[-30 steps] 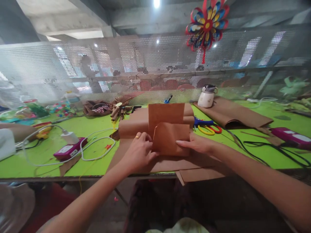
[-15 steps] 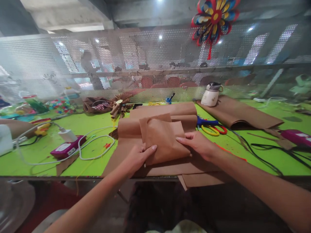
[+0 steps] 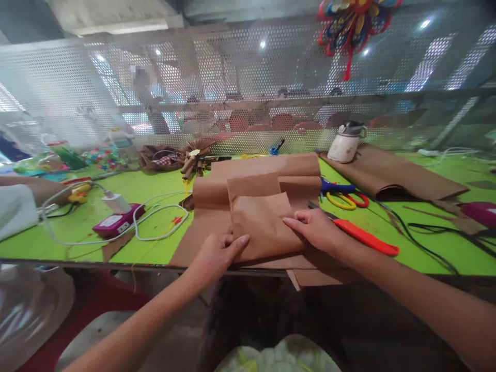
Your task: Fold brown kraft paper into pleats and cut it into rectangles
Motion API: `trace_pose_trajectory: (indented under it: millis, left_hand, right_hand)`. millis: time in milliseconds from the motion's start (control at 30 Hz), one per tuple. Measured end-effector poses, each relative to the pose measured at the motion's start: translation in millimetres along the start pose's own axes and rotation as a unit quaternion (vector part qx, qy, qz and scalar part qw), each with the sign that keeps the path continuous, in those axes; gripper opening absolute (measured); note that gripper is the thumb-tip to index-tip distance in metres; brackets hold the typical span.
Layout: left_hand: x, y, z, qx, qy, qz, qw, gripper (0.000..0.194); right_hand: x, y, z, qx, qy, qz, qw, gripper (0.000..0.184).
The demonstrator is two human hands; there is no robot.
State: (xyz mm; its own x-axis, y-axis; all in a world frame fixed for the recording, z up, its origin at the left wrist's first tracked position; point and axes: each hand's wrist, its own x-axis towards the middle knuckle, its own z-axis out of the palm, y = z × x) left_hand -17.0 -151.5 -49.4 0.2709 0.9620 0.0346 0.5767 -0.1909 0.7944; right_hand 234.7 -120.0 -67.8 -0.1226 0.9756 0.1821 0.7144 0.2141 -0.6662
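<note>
A folded piece of brown paper (image 3: 263,222) lies on a stack of brown sheets (image 3: 217,196) at the near edge of the green table (image 3: 155,227). My left hand (image 3: 215,253) pinches its lower left corner, thumb on top. My right hand (image 3: 315,230) presses on its right edge with the fingers curled and the index finger stretched across the paper. An orange-handled cutter (image 3: 360,235) lies just right of my right hand.
Scissors (image 3: 341,194) with blue, yellow and red handles lie behind the cutter. A pink device (image 3: 116,223) with white cables sits at left, near another person's arm (image 3: 27,199). A white kettle (image 3: 344,144), more brown paper (image 3: 391,173) and black cords (image 3: 434,232) lie to the right. A perforated screen (image 3: 232,88) backs the table.
The paper, held upright a second ago, has been folded down flat on the stack. My left hand slid to its lower left corner. The view has tilted down.
</note>
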Motion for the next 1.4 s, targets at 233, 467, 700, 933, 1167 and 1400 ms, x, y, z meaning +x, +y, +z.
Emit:
trace_pose_trajectory:
  millis: [233,467,700,933,1167,1400]
  left_hand:
    - [-5.6,-10.4,8.0,0.126,0.095,0.035,0.987,0.037]
    - [-7.7,-11.2,11.4,0.228,0.101,0.071,0.966,0.035]
    - [-7.5,-3.1,11.5,0.314,0.104,0.086,0.94,0.014]
    - [4.2,12.7,14.1,0.327,-0.047,0.302,0.894,0.036]
    - [-6.9,12.1,31.4,0.405,-0.033,0.247,0.88,0.065]
    - [-5.8,4.5,32.3,0.387,-0.044,0.259,0.884,0.069]
  right_hand:
    - [-3.5,-33.1,-2.9,-0.16,0.007,-0.001,0.987,0.036]
    - [-5.9,-12.5,1.4,-0.151,0.017,-0.001,0.988,0.024]
    - [7.1,0.3,5.3,-0.173,0.002,-0.011,0.985,0.027]
    - [19.8,-5.6,-0.9,-0.191,-0.036,0.002,0.981,0.025]
    - [24.7,-11.3,-8.9,-0.153,-0.096,0.034,0.983,0.024]
    - [48.4,-1.6,-5.6,-0.128,-0.008,0.023,0.991,0.024]
